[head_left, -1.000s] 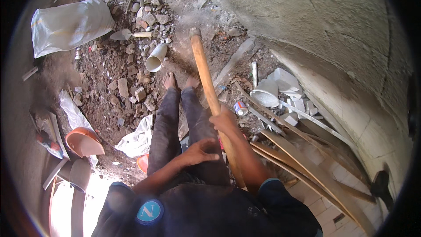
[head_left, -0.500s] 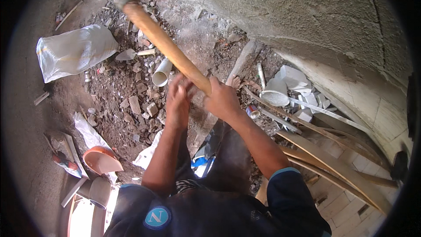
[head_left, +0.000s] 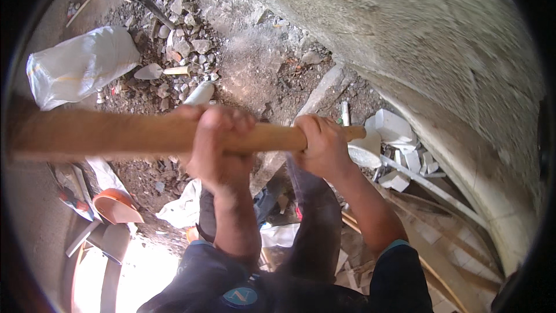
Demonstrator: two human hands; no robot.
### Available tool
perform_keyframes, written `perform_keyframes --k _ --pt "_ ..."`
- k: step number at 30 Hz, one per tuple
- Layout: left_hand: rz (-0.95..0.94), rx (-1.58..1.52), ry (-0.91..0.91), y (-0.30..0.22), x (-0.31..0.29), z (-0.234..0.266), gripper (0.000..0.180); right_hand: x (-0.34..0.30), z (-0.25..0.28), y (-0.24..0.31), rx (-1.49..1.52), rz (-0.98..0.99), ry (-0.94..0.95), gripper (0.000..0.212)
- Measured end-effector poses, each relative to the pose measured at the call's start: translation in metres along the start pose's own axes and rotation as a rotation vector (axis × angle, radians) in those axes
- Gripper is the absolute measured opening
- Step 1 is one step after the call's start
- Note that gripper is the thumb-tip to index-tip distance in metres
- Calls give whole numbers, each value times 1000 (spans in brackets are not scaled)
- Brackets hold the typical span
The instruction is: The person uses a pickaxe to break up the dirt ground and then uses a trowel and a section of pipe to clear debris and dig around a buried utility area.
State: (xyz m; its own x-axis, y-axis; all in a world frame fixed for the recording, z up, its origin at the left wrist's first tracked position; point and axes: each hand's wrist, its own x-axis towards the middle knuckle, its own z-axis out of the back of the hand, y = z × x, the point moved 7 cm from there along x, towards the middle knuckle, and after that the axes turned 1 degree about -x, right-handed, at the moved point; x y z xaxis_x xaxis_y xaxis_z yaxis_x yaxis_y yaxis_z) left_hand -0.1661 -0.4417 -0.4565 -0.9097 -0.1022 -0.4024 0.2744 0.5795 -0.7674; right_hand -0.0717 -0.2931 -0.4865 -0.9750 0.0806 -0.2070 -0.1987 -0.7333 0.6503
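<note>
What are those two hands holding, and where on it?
Both hold a wooden handle: right hand near its end, left hand further along. Its head is out of view.

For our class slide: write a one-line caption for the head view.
Both hands, left hand and right hand, grip a wooden handle above rubble.

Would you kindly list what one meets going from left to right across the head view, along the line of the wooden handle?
White plastic sack → orange bowl → left hand gripping the wooden handle → right hand at the handle's end → white broken pieces → curved concrete wall.
</note>
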Motion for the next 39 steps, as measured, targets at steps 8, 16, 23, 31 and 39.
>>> perform_keyframes --k 8,16,23,31,39 --pt "719 583 -195 332 88 95 10 -22 -143 -232 -136 -769 399 33" --pt "469 269 -190 257 17 91 11 -84 -110 -167 -130 -520 106 41" --pt "379 387 -195 273 106 83 14 23 -157 -227 -99 -518 212 31" --pt "649 348 -289 298 56 145 10 -52 -166 -183 -162 -599 345 34" --pt "159 178 1 189 73 79 8 2 -147 -158 -15 -196 -103 26"
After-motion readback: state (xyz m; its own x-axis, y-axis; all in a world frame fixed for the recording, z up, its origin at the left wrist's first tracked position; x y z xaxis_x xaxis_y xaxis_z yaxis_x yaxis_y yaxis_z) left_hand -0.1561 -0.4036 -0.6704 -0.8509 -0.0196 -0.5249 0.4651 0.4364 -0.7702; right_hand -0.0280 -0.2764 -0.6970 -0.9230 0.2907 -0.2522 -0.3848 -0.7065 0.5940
